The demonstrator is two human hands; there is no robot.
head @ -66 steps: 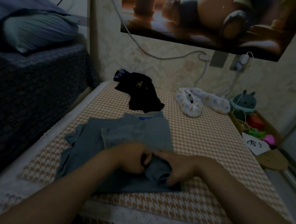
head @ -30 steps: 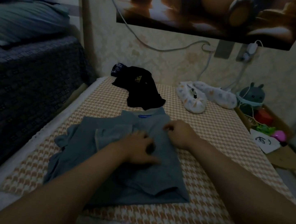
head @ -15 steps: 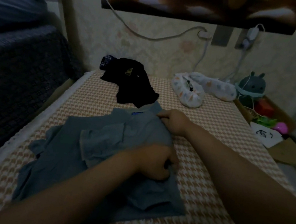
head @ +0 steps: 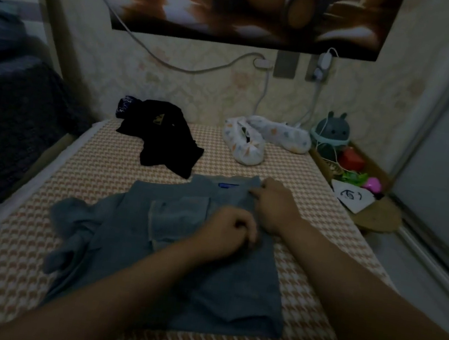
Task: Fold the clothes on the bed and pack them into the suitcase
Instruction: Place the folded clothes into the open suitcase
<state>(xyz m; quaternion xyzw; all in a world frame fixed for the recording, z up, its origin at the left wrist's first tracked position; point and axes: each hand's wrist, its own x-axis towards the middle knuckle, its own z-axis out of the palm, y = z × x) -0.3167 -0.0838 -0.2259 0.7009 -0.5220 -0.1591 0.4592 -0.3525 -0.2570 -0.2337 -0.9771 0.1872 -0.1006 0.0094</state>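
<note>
Together, left hand (head: 227,234) and right hand (head: 274,203) grip rumpled (soft) grey shirt (head: 233,290).

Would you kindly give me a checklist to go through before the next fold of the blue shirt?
1. Right hand grips shirt at the collar: ok.
2. Left hand pinches cloth at the shirt's middle: cannot tell; its fingers are curled on it.
3. Sleeve folded in: not ok; it lies spread and rumpled.
4. Black garment apart from shirt: cannot tell; they lie close.
5. Suitcase ready: cannot tell; not in view.
</note>
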